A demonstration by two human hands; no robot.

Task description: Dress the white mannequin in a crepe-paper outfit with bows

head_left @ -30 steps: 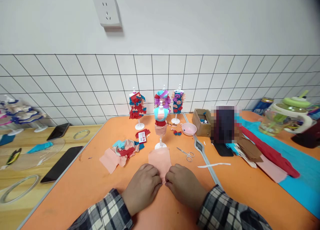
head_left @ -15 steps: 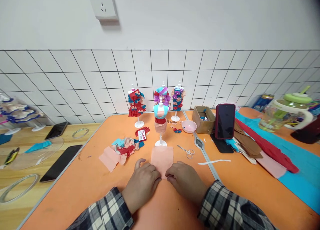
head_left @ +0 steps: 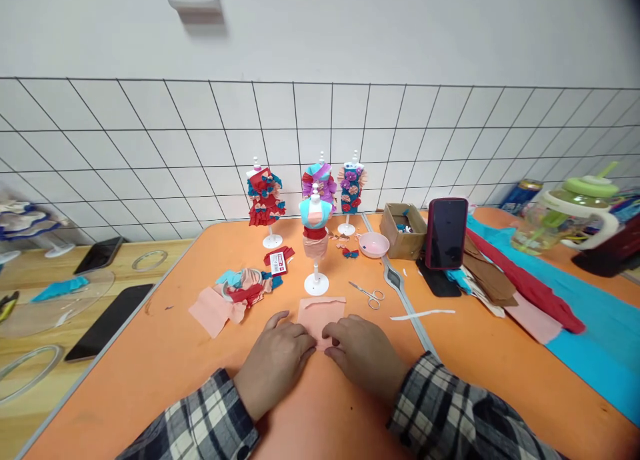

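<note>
A pale pink square sheet (head_left: 317,313), crepe paper or thin cloth, lies flat on the orange table in front of me, its far edge curled over in a narrow strip. At its near left corner, my left hand (head_left: 277,357) pinches the edge, thumb side out. My right hand (head_left: 363,353) has its fingers curled and closed at the near right edge; the fingertips partly hide the sheet. Just beyond stands a small white dress form (head_left: 315,230) wrapped in blue, red and pink. Small scissors (head_left: 370,295) lie to the right of the sheet.
Three dressed mini forms stand at the back, one in red (head_left: 266,200). Coloured scraps (head_left: 245,290) lie to the left. On the right are a pink bowl (head_left: 374,245), a cardboard box (head_left: 404,232), a propped phone (head_left: 447,235), strips (head_left: 490,273) and a clear jug (head_left: 555,220).
The sheet's far edge, flat before, is now curled over. My right hand has shifted slightly left over the sheet, its fingers a little more raised. The camera view has shifted slightly.
</note>
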